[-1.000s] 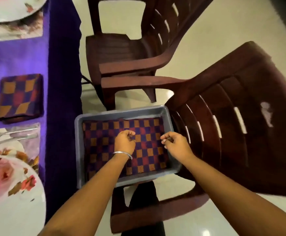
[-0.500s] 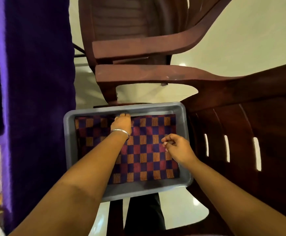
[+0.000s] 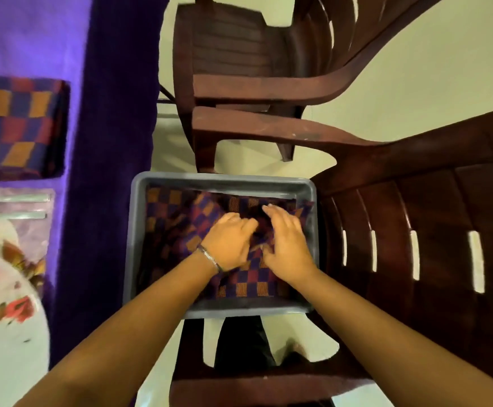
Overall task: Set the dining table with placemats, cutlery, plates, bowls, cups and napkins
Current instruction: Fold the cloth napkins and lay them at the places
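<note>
A grey tray (image 3: 224, 180) rests on the seat of a brown plastic chair (image 3: 415, 218) beside the table. Inside it lies a checked napkin (image 3: 248, 282) in purple, red and orange, rumpled and partly folded over itself. My left hand (image 3: 229, 243), with a bangle at the wrist, grips a bunched part of the cloth in the tray's middle. Right beside it, my right hand (image 3: 288, 243) lies on the cloth with its fingers stretched out. Motion blur hides the fingertips.
To the left stands the table under a purple cloth (image 3: 107, 113). On it are a folded checked napkin (image 3: 19, 121), cutlery (image 3: 19, 205) on a placemat, and a floral plate (image 3: 1, 318). A second brown chair (image 3: 239, 54) stands beyond the tray on the pale floor.
The napkin lay flat in the tray; my left hand has pulled its far edge back, so it is now rumpled. My right hand moved up and left beside the left hand.
</note>
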